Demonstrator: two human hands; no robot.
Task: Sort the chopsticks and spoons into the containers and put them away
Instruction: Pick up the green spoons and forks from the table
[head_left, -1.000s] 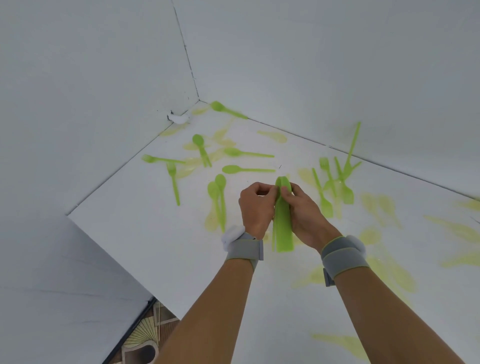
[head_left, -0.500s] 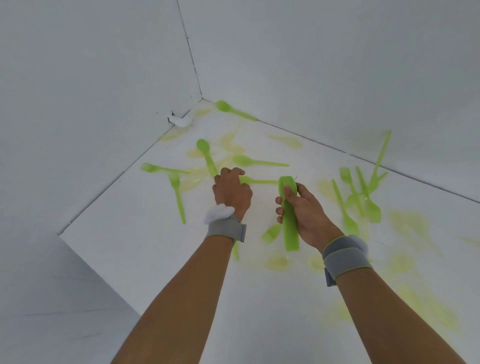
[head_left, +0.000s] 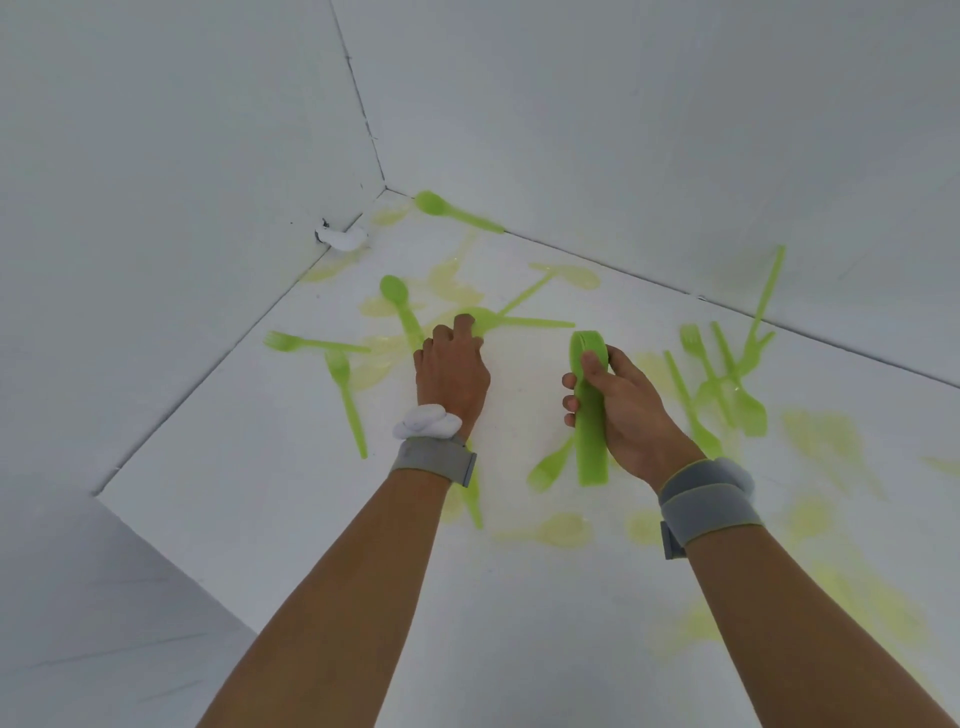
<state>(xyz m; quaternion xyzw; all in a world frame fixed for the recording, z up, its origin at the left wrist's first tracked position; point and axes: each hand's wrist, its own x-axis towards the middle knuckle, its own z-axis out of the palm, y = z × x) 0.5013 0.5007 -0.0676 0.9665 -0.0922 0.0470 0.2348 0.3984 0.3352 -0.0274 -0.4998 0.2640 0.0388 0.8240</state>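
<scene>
Right hand (head_left: 626, 410) clamped around stack of green spoons (head_left: 591, 415), thumb across front, bowls up, handles hanging below palm, held just above white table (head_left: 270, 499). Left hand (head_left: 453, 370) reaching forward, fingers curled down onto spoon on table (head_left: 519, 322) by its bowl; actual pinch hidden by knuckles, cannot tell. Grey wrist straps on both arms. Loose spoon (head_left: 400, 306) just left of left hand, another spoon (head_left: 452, 210) far in corner. Forks (head_left: 345, 395) scattered left, fork cluster (head_left: 727, 384) right of right hand, one fork (head_left: 550, 465) under held stack.
</scene>
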